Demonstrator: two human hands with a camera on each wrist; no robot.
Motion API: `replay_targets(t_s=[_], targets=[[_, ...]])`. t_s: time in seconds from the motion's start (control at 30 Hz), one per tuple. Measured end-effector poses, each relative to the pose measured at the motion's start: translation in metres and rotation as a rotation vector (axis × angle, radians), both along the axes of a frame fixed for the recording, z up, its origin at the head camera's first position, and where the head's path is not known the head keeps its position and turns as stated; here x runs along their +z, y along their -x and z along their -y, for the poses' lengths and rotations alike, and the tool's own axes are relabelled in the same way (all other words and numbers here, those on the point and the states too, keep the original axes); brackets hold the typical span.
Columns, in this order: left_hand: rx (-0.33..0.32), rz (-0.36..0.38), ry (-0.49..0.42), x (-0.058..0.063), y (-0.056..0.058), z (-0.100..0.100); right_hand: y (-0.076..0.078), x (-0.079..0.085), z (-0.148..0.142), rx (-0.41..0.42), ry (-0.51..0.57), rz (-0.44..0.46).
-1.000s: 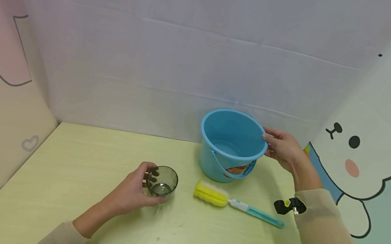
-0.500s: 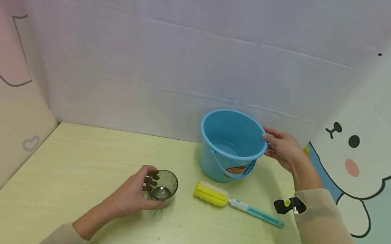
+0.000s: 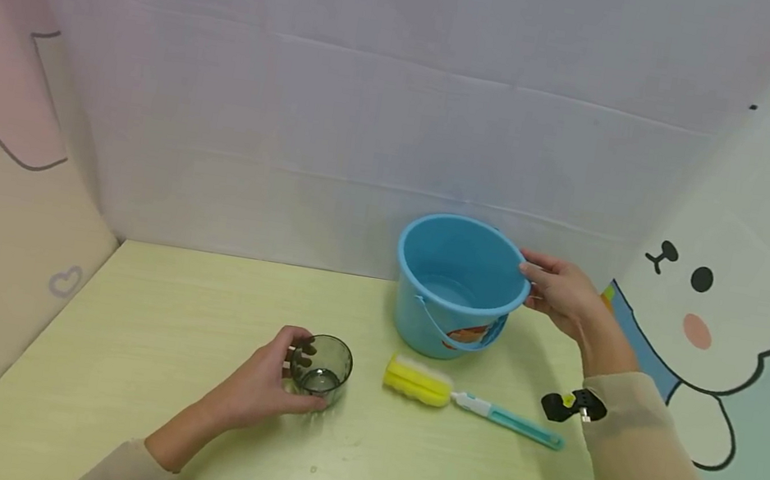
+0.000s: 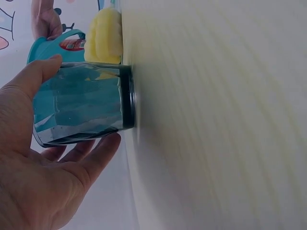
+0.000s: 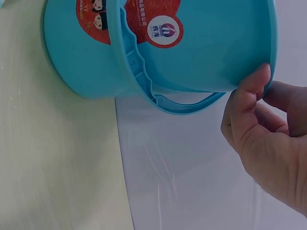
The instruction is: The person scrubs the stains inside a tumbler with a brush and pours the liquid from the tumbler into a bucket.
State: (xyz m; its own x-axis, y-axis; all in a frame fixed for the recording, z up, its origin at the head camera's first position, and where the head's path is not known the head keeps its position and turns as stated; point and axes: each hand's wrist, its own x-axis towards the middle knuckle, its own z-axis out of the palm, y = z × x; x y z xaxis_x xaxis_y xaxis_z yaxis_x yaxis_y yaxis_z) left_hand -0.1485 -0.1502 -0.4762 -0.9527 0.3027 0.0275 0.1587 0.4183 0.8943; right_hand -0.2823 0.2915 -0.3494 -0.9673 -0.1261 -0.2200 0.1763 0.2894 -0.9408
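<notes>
A grey tinted drinking glass [image 3: 319, 367] stands upright on the table, with my left hand [image 3: 263, 379] around its left side. In the left wrist view, the thumb lies along one side of the glass [image 4: 84, 103] and the fingers along the other; its base meets the tabletop. My right hand [image 3: 560, 293] pinches the rim of a blue plastic bucket [image 3: 443, 323] at its right side. The right wrist view shows the fingertips at the rim of the bucket [image 5: 201, 52]. The bucket's handle [image 5: 144, 81] hangs down against its side.
A bottle brush [image 3: 419, 382] with a yellow sponge head and a white and teal handle lies in front of the bucket. The pale table [image 3: 196, 303] meets a white cloth wall [image 3: 387, 124] behind. Printed cartoon walls [image 3: 721, 340] flank both sides.
My left hand and the glass have shifted slightly toward the lower edge of the head view, then held still. The right hand and bucket have stayed in place.
</notes>
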Motion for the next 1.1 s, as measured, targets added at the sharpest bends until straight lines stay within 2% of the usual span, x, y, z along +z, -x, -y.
replay_targets(t_s=[0.47,0.7,0.93,1.1], targets=[[0.004,0.005,-0.007,-0.003,0.0,-0.003,-0.002,-0.004,-0.004,-0.019,0.009,-0.032],[0.005,0.0,0.005,-0.004,-0.002,-0.002,-0.008,-0.009,-0.004,-0.036,-0.052,-0.103],[0.017,-0.065,-0.026,0.002,-0.002,0.003,-0.011,-0.016,-0.006,-0.078,-0.093,-0.144],[0.056,-0.132,-0.065,0.006,0.0,0.01,-0.018,-0.018,-0.008,-0.098,-0.119,-0.179]])
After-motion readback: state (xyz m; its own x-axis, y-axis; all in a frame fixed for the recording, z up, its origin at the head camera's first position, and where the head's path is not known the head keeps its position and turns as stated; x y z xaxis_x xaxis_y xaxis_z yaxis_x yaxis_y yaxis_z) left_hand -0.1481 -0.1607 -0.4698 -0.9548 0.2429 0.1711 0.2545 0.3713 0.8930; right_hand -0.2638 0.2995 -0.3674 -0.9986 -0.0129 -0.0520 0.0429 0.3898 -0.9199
